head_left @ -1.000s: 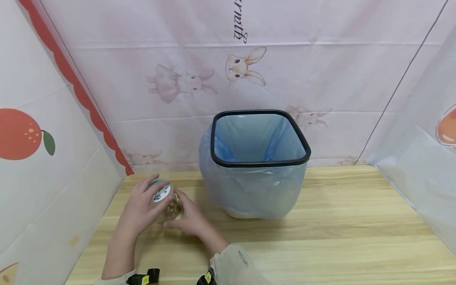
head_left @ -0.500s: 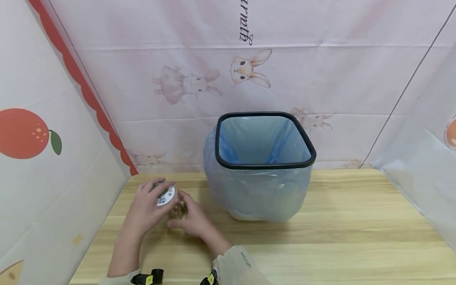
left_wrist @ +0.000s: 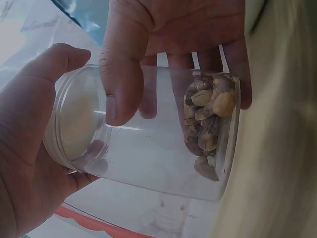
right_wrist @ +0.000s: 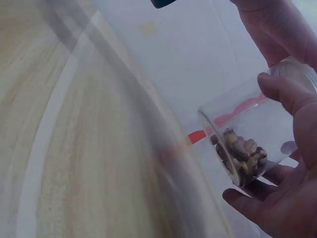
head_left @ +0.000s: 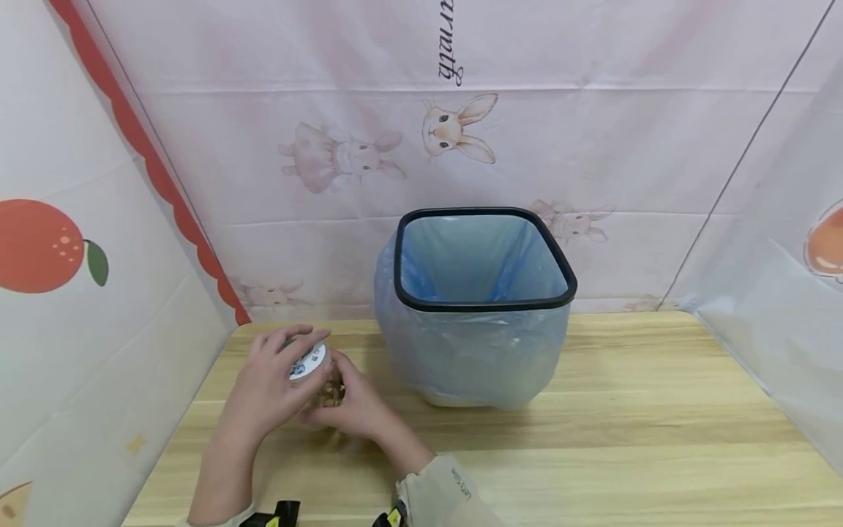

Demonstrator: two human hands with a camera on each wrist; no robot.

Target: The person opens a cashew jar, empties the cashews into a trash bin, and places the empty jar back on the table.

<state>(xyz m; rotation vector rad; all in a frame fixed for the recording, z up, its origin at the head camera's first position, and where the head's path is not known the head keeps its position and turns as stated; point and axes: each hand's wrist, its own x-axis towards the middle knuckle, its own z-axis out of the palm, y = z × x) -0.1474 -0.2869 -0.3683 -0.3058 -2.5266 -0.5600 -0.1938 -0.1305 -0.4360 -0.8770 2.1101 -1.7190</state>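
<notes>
- Head view: on the left part of the wooden table [head_left: 626,410], the left hand [head_left: 266,384] grips the lid [head_left: 311,361] of a clear jar [head_left: 333,388] from above, while the right hand [head_left: 358,406] holds the body from the other side. The lid's white printed label shows only here.
- In the same view, a bin with a black rim [head_left: 484,304] and a translucent blue liner [head_left: 470,359] stands beside the hands, whole only from this camera. Behind it hangs a pale pink backdrop [head_left: 579,44] with rabbits. A light sleeve [head_left: 441,490] covers the right forearm.
- Left wrist view: the jar lies across the picture, its base toward the wood. What the head view half hides is plain: nuts [left_wrist: 210,116] gathered at the base, the rest of the wall see-through. The left hand curls round the lid; the right thumb [left_wrist: 121,87] crosses the near side, its fingers behind.
- Right wrist view: the jar tilts at the right, the right hand wrapped round it, the left hand at the lid, partly cut off. Between base and tabletop, a strip of pale wall [right_wrist: 200,153] shows. A dark object at the top edge cannot be identified.
</notes>
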